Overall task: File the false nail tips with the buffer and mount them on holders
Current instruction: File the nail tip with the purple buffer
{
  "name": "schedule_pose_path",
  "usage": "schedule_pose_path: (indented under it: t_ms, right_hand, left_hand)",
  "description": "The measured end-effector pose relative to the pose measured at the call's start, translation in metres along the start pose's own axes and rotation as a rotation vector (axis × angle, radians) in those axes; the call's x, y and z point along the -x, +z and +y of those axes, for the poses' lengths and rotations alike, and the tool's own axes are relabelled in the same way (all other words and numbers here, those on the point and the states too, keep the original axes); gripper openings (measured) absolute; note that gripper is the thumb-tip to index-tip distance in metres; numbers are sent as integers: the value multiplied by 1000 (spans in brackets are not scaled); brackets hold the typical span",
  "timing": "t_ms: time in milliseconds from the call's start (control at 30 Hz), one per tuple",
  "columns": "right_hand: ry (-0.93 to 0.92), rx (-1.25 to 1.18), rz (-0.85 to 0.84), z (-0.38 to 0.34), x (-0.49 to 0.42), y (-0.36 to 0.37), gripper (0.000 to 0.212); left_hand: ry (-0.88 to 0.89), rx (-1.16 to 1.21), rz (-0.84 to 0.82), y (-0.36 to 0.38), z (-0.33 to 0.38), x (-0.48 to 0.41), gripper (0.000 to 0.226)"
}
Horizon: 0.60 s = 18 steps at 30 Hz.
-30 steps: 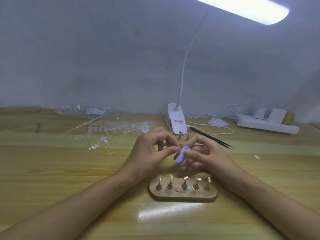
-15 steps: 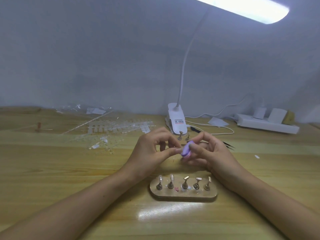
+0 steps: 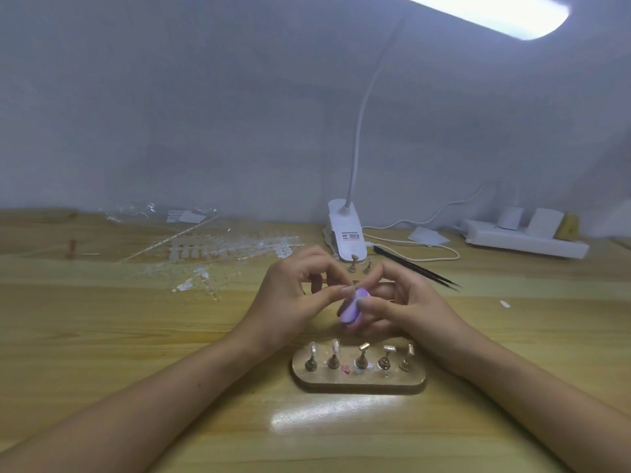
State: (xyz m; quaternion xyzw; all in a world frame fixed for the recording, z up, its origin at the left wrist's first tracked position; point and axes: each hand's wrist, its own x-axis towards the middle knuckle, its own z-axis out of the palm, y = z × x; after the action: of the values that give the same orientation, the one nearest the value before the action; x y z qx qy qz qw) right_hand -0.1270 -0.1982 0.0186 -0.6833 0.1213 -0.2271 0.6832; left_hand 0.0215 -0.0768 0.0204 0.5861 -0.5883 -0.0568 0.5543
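My hands meet just behind the wooden stand [image 3: 358, 384], a little above the desk. My right hand [image 3: 409, 305] grips the purple buffer [image 3: 353, 308], with the forefinger laid along its near face, the thumb behind it and the other fingers curled underneath. My left hand [image 3: 290, 295] is closed in a thumb-and-forefinger pinch against the buffer's upper edge. I judge that it holds the nail tip [image 3: 352, 288] I am filing, though the tip is so small and clear that it barely shows.

On the stand, the two left holders already carry tips [image 3: 312, 349]. The three holders to their right [image 3: 389, 349] are bare, so I reckon I am not yet halfway through.

To file well, I should keep the tip pinched low by its sides, so only the edge I am working stands proud of my fingertips. The buffer should do the travelling, in short, light strokes along the edge in one direction. Pressing hard would bend the thin plastic or flick it out of my fingers. I should turn the tip often so the edge wears evenly.

If the tip jumps, it could be lost among the clear sprues of spare tips [image 3: 222, 254] lying behind and left of the stand. Keeping my hands close over the stand makes sense, since the next bare holder is right below.
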Motion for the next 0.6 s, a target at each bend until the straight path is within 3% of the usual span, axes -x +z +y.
schedule_pose_path:
  t_ms: [133,300,433,533,600]
  right_hand:
    - [-19,-26,94,0,0,-2,27]
    - [-2,-30,66,-1,0,-3,26]
    - [-1,5,-48,0,1,-1,26]
    - [-20,-40,57,1,-1,-3,24]
    - [-8,-10,0,1,-1,-4,21]
  left_hand:
    - [3,-2,-7,-1,0,1,21]
    - [-7,3,-18,0,1,1,19]
    - [0,3,-10,-1,1,1,19]
    - [-4,7,-30,-1,1,1,19]
    - [-4,12,-25,-1,1,1,19]
